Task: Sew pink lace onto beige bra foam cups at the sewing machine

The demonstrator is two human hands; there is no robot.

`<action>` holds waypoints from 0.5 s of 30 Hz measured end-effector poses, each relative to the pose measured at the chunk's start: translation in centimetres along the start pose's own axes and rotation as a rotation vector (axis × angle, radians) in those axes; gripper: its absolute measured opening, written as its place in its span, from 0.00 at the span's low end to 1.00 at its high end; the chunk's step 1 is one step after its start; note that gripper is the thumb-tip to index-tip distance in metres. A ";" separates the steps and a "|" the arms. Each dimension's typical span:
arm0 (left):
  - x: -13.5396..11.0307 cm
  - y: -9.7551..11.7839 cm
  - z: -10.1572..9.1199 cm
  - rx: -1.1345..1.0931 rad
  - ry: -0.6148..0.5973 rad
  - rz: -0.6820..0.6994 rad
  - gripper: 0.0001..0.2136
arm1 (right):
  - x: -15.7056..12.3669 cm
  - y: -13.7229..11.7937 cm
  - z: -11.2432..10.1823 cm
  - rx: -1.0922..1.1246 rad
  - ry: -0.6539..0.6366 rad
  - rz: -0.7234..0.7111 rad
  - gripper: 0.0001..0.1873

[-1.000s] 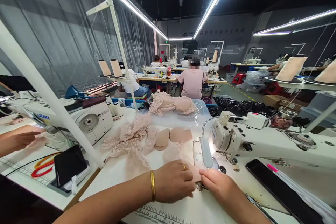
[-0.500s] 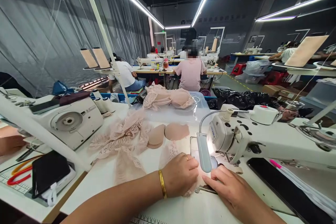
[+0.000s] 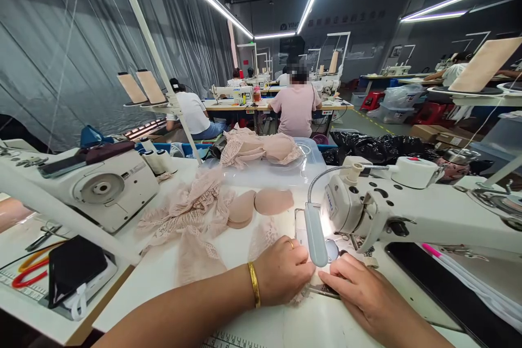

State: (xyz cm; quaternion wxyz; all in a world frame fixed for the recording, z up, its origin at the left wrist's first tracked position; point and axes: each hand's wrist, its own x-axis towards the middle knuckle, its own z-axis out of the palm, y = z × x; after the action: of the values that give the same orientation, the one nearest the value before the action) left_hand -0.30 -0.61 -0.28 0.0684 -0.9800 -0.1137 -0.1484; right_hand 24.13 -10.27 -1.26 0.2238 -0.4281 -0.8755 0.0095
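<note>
My left hand (image 3: 285,272), with a gold bracelet and a ring, is closed on a pale pink lace piece (image 3: 265,235). The lace shows above the hand and below it, left of the sewing machine's (image 3: 346,206) needle area. My right hand (image 3: 361,285) lies on the machine bed with its index finger stretched toward the left fingertips. Whether it touches the lace, I cannot tell. A grey lamp (image 3: 317,236) hangs over the gap between both hands and hides the needle. Beige bra cups (image 3: 274,202) lie beyond the left hand, beside crumpled lace fabric (image 3: 191,204).
Bra pieces (image 3: 261,147) rest on a clear plastic bin (image 3: 310,168) at the back. A black phone (image 3: 440,288) and a pink-capped pen (image 3: 431,250) lie right of my right hand. Another machine (image 3: 106,185) and scissors (image 3: 30,274) are at left. People sit sewing ahead.
My left hand has edged right, closer to the right index finger, and the lace has shifted slightly with it. My right hand has barely moved. The view has tilted a little.
</note>
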 end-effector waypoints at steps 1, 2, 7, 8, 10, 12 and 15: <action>0.0 0.0 0.1 -0.009 0.008 0.001 0.04 | 0.0 0.0 -0.1 0.007 0.007 0.000 0.21; -0.1 0.0 0.3 -0.018 0.016 0.002 0.04 | 0.1 -0.1 -0.2 0.012 0.013 0.001 0.21; -0.3 -0.1 0.9 -0.082 0.051 -0.004 0.06 | 0.2 -0.2 -0.2 0.012 0.033 0.022 0.20; -0.3 -0.1 1.0 -0.094 0.053 -0.008 0.06 | 0.2 -0.2 -0.1 0.003 0.045 0.026 0.20; -0.3 -0.1 1.1 -0.110 0.051 -0.007 0.05 | 0.2 -0.2 0.2 -0.035 0.070 0.019 0.20; -0.2 -0.2 1.1 -0.112 0.039 0.005 0.06 | 0.4 -0.2 0.4 -0.077 0.083 0.006 0.19; 0.1 -0.5 1.0 -0.079 0.015 0.024 0.07 | 0.5 0.0 0.6 -0.108 0.104 -0.005 0.17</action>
State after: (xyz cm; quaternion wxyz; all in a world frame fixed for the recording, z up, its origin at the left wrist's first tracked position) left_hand -0.08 0.05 -1.17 0.0323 -0.9821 -0.0954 -0.1593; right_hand 23.56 -9.77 -1.63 0.2456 -0.4374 -0.8629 -0.0605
